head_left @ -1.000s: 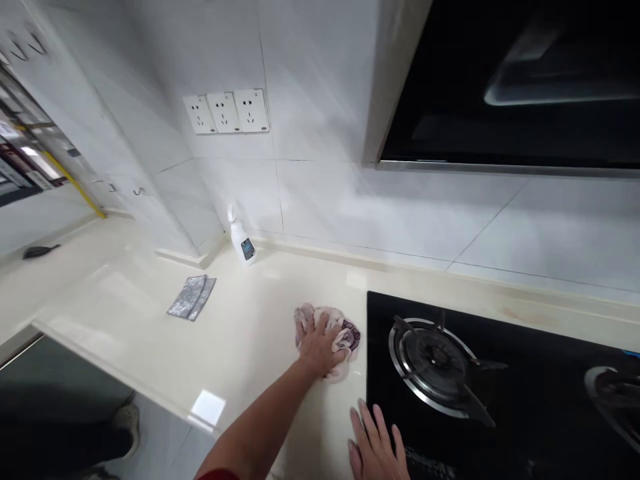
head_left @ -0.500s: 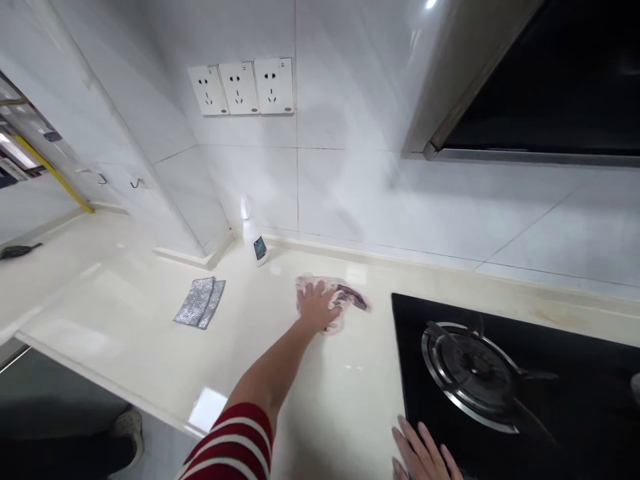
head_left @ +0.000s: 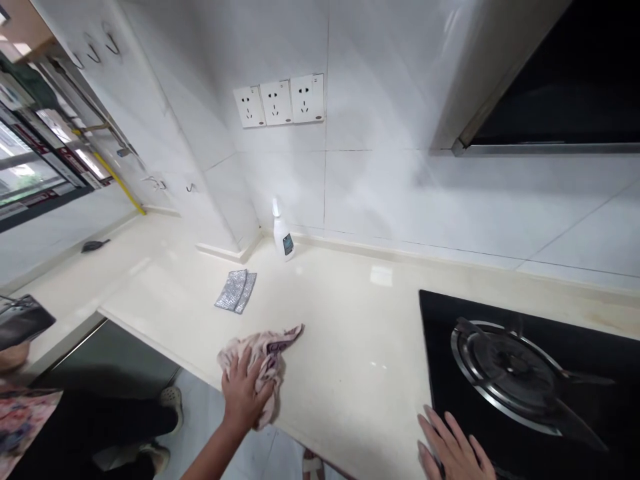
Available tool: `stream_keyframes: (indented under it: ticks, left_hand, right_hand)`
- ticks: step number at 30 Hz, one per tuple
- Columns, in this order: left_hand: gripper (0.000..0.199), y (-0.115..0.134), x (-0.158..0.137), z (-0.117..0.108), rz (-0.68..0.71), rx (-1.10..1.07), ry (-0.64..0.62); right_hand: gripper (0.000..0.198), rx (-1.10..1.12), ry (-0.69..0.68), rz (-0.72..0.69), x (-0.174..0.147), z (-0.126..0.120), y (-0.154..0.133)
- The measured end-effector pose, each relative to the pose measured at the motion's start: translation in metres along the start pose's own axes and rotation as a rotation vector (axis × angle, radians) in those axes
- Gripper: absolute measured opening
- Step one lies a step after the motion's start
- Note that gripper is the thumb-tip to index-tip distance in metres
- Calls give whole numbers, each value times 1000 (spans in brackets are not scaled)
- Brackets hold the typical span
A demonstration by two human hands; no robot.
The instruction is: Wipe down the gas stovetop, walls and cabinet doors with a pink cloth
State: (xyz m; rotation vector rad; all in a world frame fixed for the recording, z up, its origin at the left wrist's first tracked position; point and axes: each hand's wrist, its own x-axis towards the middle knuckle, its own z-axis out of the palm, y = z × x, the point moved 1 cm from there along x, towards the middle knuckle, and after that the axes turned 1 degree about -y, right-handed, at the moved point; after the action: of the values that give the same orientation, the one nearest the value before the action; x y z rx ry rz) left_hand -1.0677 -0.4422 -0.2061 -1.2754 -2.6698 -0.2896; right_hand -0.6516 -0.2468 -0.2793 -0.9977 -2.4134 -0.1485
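Observation:
My left hand (head_left: 243, 392) rests on a crumpled pinkish-white cloth (head_left: 260, 343) with dark purple print, its fingers spread over and gripping the fabric. The cloth lies at the counter's front edge and part of it hangs over. My right hand (head_left: 454, 448) holds nothing, with fingers apart, by the left front corner of the black gas hob (head_left: 435, 340). Beyond the cloth lie two silvery mesh cloths (head_left: 235, 291), partly overlapping. A white spray bottle (head_left: 283, 233) with a dark label stands near the wall.
A pale countertop (head_left: 345, 380) runs left past a wall pillar. Overhead on the right is a range hood (head_left: 555, 100). Wall sockets (head_left: 279, 102) sit above the bottle. At left, a person (head_left: 100, 420) has a hand under a dark, phone-like object (head_left: 25, 323).
My left hand has dragged the cloth left and toward me, from mid-counter to the front edge. The view has swung left, bringing the other person more into sight. My right hand stays by the hob.

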Motion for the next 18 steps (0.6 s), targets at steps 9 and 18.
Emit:
stream_keyframes:
  ticks: [9,18]
  left_hand:
    - [54,62,6,2,-2,-42,-103]
    - [58,192,52,26,385,-309,-286]
  right_hand:
    - [48,-4,-111,61,6,-12,-7]
    - [56,-46,-80,-1,2,-8,1]
